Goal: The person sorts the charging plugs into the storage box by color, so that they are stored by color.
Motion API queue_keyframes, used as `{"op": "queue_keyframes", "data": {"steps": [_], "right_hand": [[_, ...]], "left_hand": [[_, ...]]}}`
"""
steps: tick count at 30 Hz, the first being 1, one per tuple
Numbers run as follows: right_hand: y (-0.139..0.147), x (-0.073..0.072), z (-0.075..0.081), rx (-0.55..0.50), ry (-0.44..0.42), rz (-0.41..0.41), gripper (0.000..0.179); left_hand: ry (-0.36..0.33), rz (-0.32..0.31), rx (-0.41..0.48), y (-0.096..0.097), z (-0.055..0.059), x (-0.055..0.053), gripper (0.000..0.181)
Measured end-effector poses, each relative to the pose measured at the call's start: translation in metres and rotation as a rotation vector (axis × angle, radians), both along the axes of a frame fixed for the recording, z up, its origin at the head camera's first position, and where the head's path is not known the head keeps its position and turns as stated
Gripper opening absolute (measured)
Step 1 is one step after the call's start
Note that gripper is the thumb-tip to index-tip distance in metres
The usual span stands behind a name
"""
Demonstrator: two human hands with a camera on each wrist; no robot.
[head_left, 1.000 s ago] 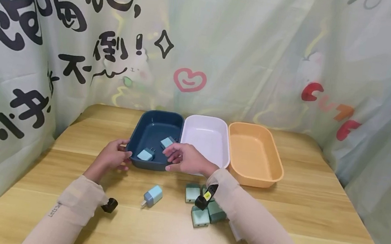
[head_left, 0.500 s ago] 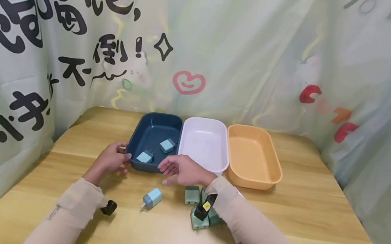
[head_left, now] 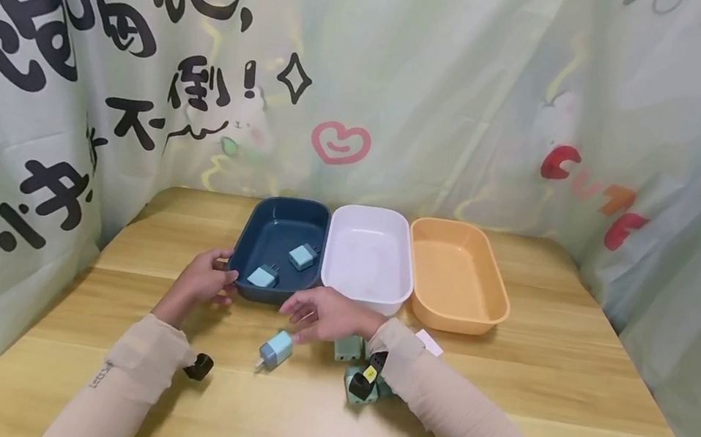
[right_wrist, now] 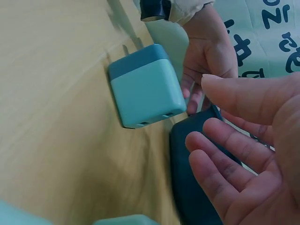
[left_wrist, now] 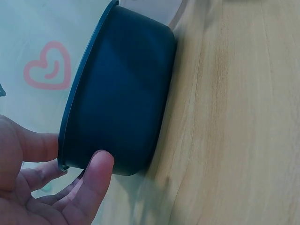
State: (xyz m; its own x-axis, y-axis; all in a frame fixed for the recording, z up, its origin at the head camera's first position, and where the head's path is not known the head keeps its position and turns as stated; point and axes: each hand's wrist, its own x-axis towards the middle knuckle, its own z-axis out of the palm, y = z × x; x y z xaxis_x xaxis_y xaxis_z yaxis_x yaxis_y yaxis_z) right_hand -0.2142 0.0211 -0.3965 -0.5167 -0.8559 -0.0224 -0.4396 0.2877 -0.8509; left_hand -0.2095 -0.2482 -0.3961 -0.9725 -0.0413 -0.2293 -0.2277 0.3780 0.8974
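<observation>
My left hand grips the near left corner of the navy tray, its fingers at the rim in the left wrist view. Inside that tray lie two light-blue charger plugs, one near the front and one by the right wall. Just in front of the tray, my right hand hovers with loosely bent fingers and holds nothing. Close by its fingertips, a two-tone blue charger plug lies on the table, prongs towards me. The right wrist view shows that charger apart from the fingers, its two ports facing the camera.
Beside the navy tray stand a white tray and an orange tray, in a row. Several green charger plugs lie under my right wrist, partly hidden. A small white piece shows behind the right sleeve. A printed curtain hangs behind the table.
My right hand has come out from over the navy tray, back towards me to beside the loose blue charger. The left hand has stayed at the tray's corner.
</observation>
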Motion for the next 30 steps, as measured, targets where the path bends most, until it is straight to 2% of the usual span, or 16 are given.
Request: {"op": "queue_keyframes", "data": {"steps": [7, 13, 19, 30], "right_hand": [[-0.003, 0.002, -0.003, 0.108, 0.053, 0.028, 0.048], [-0.006, 0.001, -0.012, 0.158, 0.071, 0.033, 0.05], [-0.01, 0.0, -0.018, 0.148, 0.063, 0.06, 0.052], [-0.015, 0.002, -0.019, 0.152, 0.136, 0.109, 0.053]], "left_hand": [[0.004, 0.004, 0.015, 0.0, 0.002, 0.0, 0.057], [-0.002, -0.001, 0.02, 0.001, 0.001, 0.0, 0.057], [0.0, -0.004, 0.028, 0.001, 0.001, 0.0, 0.057], [-0.013, -0.004, 0.024, 0.002, 0.002, 0.0, 0.057]]}}
